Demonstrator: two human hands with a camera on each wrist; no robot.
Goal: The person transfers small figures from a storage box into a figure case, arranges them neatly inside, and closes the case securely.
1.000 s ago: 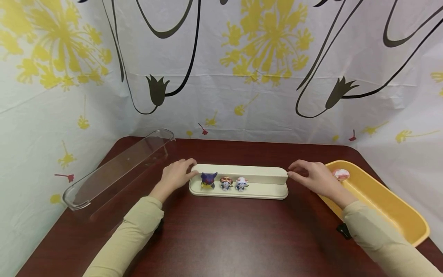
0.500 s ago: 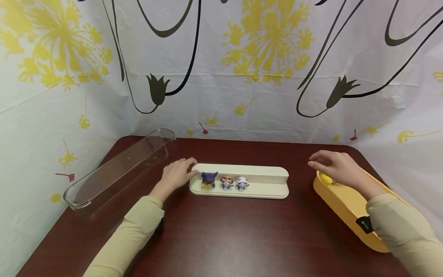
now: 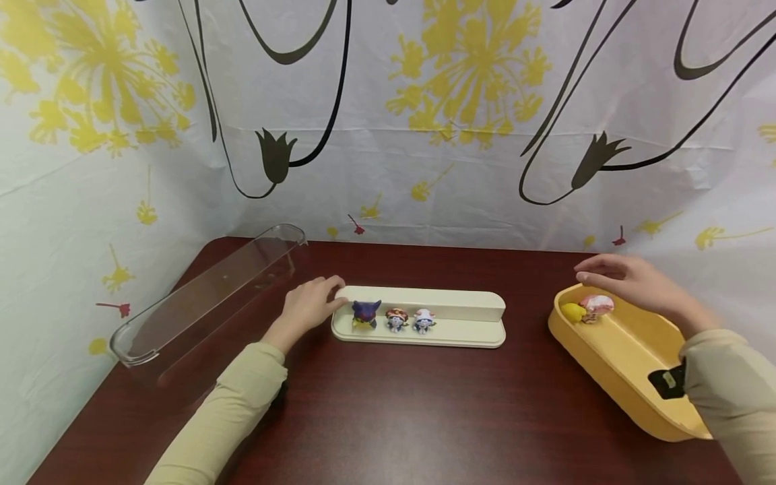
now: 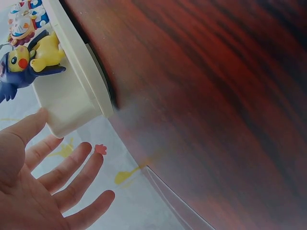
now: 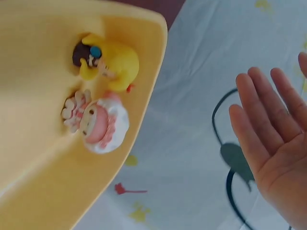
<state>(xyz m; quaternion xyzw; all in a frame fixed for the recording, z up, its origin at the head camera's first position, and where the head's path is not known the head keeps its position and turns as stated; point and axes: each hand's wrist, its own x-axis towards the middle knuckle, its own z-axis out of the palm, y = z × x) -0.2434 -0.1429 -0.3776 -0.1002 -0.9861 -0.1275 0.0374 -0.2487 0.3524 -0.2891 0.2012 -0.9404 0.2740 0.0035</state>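
Note:
At the left end of a cream two-step display stand (image 3: 418, 330), my left hand (image 3: 309, 306) touches the corner with thumb and index finger. Its other fingers (image 4: 72, 170) are spread and nearly straight in the left wrist view. Along the lower step are a purple-and-yellow figurine (image 3: 365, 315), a figurine in a red-brown hat (image 3: 397, 320) and one in a white hat (image 3: 424, 321). My right hand (image 3: 636, 283) hovers above the far end of a yellow bin (image 3: 600, 364), palm bare and fingers extended. Inside lie a yellow figurine (image 5: 115, 64) and a pink-and-white figurine (image 5: 103, 124).
A clear plastic cover (image 3: 212, 296) lies along the left side of the dark red-brown table (image 3: 424, 417). Behind the table hangs a white patterned curtain (image 3: 376, 168). A black object (image 3: 667, 382) shows by the right sleeve.
My right hand has moved right, from the stand's right end to above the yellow bin, uncovering both figurines there. My left hand and the stand have stayed in place.

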